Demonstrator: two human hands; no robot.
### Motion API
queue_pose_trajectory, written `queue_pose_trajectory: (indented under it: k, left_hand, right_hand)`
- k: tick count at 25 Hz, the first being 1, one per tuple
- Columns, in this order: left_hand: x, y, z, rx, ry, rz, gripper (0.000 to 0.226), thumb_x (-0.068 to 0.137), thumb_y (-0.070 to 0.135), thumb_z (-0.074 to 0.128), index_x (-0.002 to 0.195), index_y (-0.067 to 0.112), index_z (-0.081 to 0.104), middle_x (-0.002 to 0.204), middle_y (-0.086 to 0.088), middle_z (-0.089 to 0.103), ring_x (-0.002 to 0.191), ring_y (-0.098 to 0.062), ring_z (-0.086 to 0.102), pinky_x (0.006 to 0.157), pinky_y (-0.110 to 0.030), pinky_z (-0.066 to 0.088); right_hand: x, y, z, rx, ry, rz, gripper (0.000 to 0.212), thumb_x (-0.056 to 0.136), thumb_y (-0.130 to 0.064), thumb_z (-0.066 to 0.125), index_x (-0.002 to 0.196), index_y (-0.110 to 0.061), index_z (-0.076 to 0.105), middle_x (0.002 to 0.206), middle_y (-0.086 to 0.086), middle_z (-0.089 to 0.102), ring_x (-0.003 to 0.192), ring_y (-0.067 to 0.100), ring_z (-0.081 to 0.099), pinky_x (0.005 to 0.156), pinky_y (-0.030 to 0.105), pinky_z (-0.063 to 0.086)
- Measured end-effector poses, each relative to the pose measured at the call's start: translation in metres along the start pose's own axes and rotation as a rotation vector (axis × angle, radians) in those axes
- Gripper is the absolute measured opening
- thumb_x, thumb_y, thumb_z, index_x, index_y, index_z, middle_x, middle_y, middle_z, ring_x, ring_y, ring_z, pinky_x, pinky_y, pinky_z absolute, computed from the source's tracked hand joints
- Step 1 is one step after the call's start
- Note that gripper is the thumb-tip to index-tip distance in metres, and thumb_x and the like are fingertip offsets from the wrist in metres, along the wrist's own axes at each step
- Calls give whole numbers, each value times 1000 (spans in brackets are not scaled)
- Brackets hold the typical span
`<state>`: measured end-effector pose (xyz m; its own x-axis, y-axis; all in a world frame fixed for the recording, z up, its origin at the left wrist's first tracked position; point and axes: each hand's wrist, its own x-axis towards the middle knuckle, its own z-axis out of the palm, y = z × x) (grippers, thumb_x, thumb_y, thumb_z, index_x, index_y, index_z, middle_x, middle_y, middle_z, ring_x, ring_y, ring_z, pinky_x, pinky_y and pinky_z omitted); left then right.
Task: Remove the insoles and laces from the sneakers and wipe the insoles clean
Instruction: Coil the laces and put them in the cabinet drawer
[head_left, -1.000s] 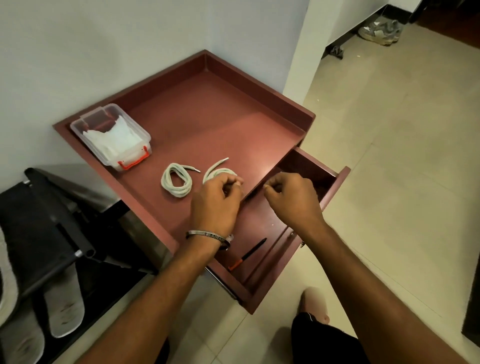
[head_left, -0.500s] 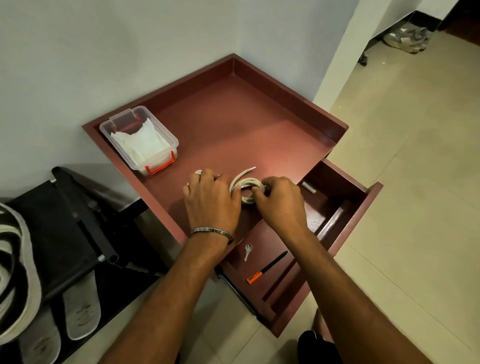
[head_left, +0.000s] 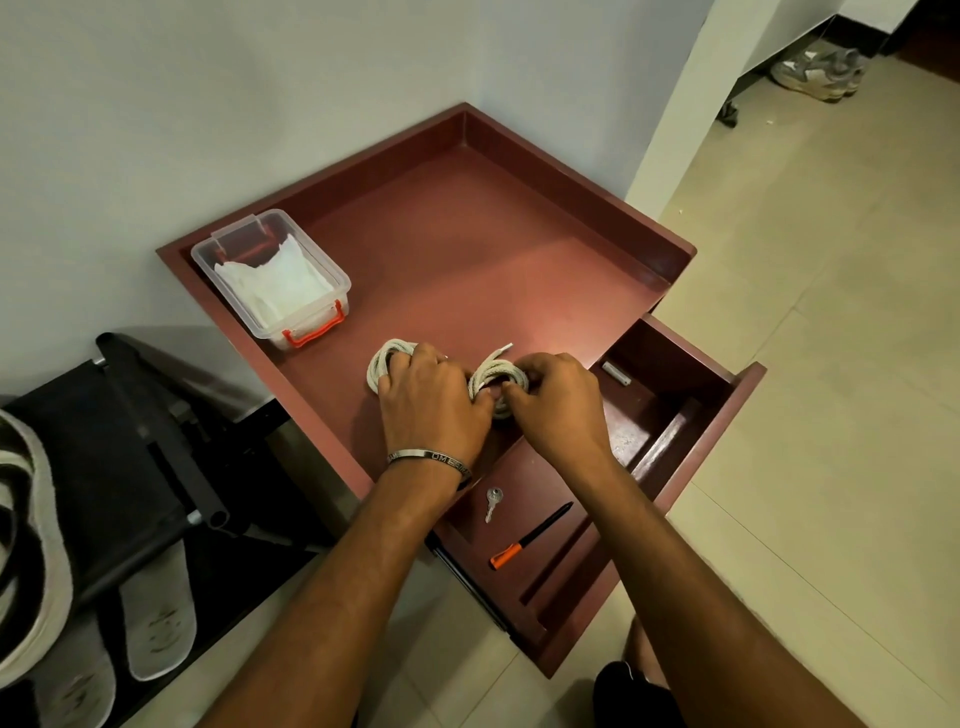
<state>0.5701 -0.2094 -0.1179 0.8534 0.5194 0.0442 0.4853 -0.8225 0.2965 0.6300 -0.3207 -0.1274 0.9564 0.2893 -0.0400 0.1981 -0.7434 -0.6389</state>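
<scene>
Both hands work close together at the near edge of the dark red wooden tabletop with a raised rim (head_left: 519, 218). The left hand (head_left: 434, 405), palm down with fingers bent, lies over the near side of the left coiled cream shoelace (head_left: 387, 361), while its thumb reaches toward the right coiled cream shoelace (head_left: 498, 376); whether the fingers actually grip the left coil cannot be told. The right hand (head_left: 558, 402) has its fingers curled onto the right coil and pinches it from the right side. The 2 coils lie side by side on the tabletop, well apart from the rim's far corner, and a loose white-tipped end of the right coil points away and to the right. A silver metal bangle (head_left: 431, 460) circles the left wrist; its engraved letters are only partly legible, "OM" being the clearest. Behind the coils stands a clear plastic box with an orange latch (head_left: 275, 283), holding white wipes. The open red drawer (head_left: 691, 441) below holds a small silver key (head_left: 492, 501) and a black pen with an orange cap (head_left: 532, 535). At the lower left, 2 grey insoles (head_left: 158, 629) lie lengthwise toward the camera under a black rack (head_left: 130, 441).
</scene>
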Motion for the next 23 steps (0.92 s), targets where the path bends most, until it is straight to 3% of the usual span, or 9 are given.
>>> queue_pose_trajectory:
  k: [5, 9, 13, 15, 17, 20, 23]
  left_hand:
    - [-3, 3, -1, -32, 31, -5, 20, 84, 42, 62, 95, 28, 71, 98, 5, 66, 104, -23, 48, 91, -38, 36]
    - [-4, 4, -2, -43, 27, 5, 14, 84, 38, 64, 93, 29, 68, 92, 6, 67, 103, -23, 47, 88, -38, 34]
    - [-5, 4, -1, -47, 21, 35, 14, 87, 35, 63, 97, 29, 68, 95, 6, 67, 104, -23, 47, 89, -38, 34]
    - [-4, 4, 0, -53, 15, 33, 14, 87, 35, 63, 98, 28, 68, 95, 6, 67, 104, -22, 47, 89, -38, 34]
    - [-4, 3, 0, -58, 18, 31, 14, 86, 36, 64, 96, 29, 69, 94, 6, 66, 105, -22, 47, 89, -38, 34]
    - [-4, 3, -1, -72, 30, 42, 13, 86, 37, 64, 96, 29, 69, 93, 6, 67, 104, -22, 48, 89, -38, 34]
    - [-5, 3, -1, -90, 34, 62, 13, 86, 36, 65, 95, 29, 69, 93, 6, 67, 104, -22, 48, 90, -38, 34]
  right_hand:
    - [0, 2, -2, 99, -15, 51, 22, 85, -18, 68, 107, -20, 73, 96, -3, 70, 85, 11, 64, 72, 21, 52]
    - [-2, 1, 1, -19, 0, 46, 36, 83, -26, 69, 118, -22, 61, 110, 0, 59, 94, 17, 59, 78, 31, 52]
    - [-5, -1, -4, -131, -4, -164, 56, 83, -21, 73, 134, -27, 50, 125, 2, 44, 109, 19, 47, 87, 33, 50]
    - [-5, -2, -5, -230, -41, -209, 39, 87, -22, 67, 125, -25, 63, 127, 2, 48, 112, 22, 43, 92, 36, 47]
    - [-6, -1, -5, -294, -29, -223, 24, 89, -24, 62, 112, -23, 70, 118, -1, 57, 106, 23, 46, 87, 36, 45]
    - [-7, -2, -4, -370, -13, -226, 18, 91, -27, 59, 105, -23, 69, 104, -3, 62, 99, 21, 54, 83, 36, 38]
    - [-7, -2, -2, -388, -34, -216, 15, 92, -24, 57, 103, -18, 66, 98, 0, 63, 89, 23, 59, 81, 38, 42]
